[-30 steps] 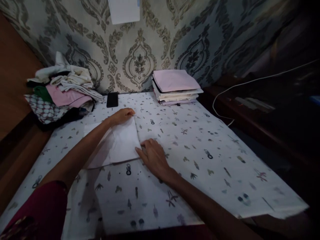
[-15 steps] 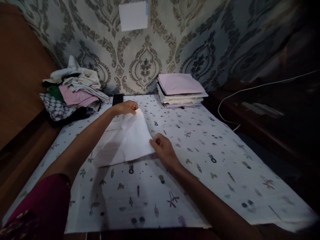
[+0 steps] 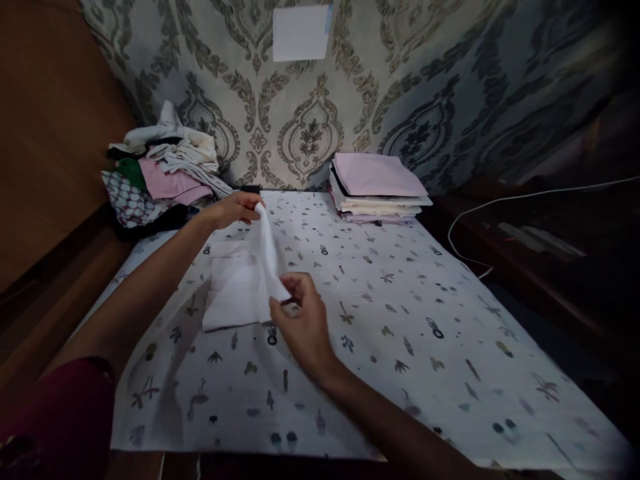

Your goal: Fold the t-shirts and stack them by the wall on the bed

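Note:
A white cloth lies partly flat on the patterned sheet, its right part lifted and folding over toward the left. My left hand pinches the far corner of that raised edge. Lower down, my right hand has the near corner between thumb and fingers. Between the two hands the raised strip stands up off the layer beneath. Creases run across the flat part on the left.
A loose heap of clothes sits at the back left beside a brown wooden panel. A neat stack of folded cloths, pink on top, stands at the back right. A white cable hangs on the right. The printed sheet covers the surface.
The right edge of the white cloth has been lifted and brought leftward over the rest. My right hand has moved left and a little nearer. The camera view has turned slightly left.

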`<state>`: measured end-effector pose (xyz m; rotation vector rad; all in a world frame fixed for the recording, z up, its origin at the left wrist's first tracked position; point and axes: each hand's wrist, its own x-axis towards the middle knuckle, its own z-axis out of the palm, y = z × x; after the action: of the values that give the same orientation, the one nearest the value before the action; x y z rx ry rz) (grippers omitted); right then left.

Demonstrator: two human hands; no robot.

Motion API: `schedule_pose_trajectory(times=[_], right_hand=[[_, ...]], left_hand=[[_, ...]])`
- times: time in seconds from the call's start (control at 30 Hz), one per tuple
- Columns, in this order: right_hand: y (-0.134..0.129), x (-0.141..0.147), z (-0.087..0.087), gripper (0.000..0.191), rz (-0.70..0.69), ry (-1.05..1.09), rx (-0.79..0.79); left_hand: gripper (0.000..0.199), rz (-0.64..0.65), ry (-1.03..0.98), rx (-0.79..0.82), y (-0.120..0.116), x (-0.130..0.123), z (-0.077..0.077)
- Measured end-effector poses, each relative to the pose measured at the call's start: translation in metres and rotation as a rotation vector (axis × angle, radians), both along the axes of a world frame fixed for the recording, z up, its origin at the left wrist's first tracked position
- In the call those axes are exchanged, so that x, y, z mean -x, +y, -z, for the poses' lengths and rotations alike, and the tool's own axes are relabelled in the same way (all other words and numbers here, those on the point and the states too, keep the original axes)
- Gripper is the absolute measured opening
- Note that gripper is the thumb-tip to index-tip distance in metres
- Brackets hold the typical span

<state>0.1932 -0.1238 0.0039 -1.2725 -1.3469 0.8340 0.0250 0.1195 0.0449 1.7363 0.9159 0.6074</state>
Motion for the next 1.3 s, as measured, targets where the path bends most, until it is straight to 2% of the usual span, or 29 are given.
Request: schedule_pose_trajectory(times=[0.1,0.27,0.4,0.53,0.67,0.77,0.83,0.93,0.97,1.03,1.1,1.17,1.23,1.3], right_hand=[[0.003,0.028,0.001,0.018,-0.137,-0.196,-0.096],[0.01,0.061,0.018,0.019,-0.314,-0.575,-0.304],[0.014,0.076,0.028,0.021,-0.342,-0.842,-0.421],[0.016,0.084,0.033,0.023,-0.317,-0.934,-0.498],[0.013,0.091,0.034,0.021,-0.333,-0.968,-0.49],[0.01,0.094,0.029,0.016,-0.404,-1.012,-0.43],[0.009,0.09,0.022,0.014,-0.462,-1.0,-0.399],[0.012,0.076,0.014,0.021,-0.499,-0.917,-0.39],[0.014,0.07,0.014,0.023,-0.497,-0.897,-0.398],[0.017,0.059,0.02,0.033,-0.498,-0.895,-0.412],[0.019,0.052,0.031,0.054,-0.519,-0.928,-0.4],[0.019,0.049,0.043,0.069,-0.553,-0.955,-0.372],[0.018,0.049,0.051,0.073,-0.574,-0.956,-0.367],[0.017,0.049,0.055,0.075,-0.577,-0.947,-0.381]], left_hand=[[0.025,-0.079,-0.05,0.029,-0.008,0.033,0.007],[0.024,-0.193,-0.084,0.173,-0.025,0.077,0.03],[0.026,-0.301,-0.163,0.283,-0.036,0.094,0.045],[0.034,-0.405,-0.209,0.331,-0.042,0.099,0.053],[0.038,-0.426,-0.139,0.204,-0.043,0.101,0.063],[0.031,-0.452,0.042,0.074,-0.042,0.103,0.068],[0.025,-0.47,0.263,-0.099,-0.046,0.102,0.066],[0.026,-0.509,0.571,-0.516,-0.063,0.092,0.058],[0.028,-0.482,0.61,-0.651,-0.071,0.087,0.055],[0.033,-0.286,0.601,-0.811,-0.087,0.073,0.053],[0.042,0.01,0.578,-0.81,-0.097,0.059,0.057],[0.051,0.226,0.628,-0.748,-0.097,0.047,0.066],[0.059,0.295,0.717,-0.705,-0.086,0.038,0.076],[0.063,0.28,0.777,-0.672,-0.066,0.031,0.083]])
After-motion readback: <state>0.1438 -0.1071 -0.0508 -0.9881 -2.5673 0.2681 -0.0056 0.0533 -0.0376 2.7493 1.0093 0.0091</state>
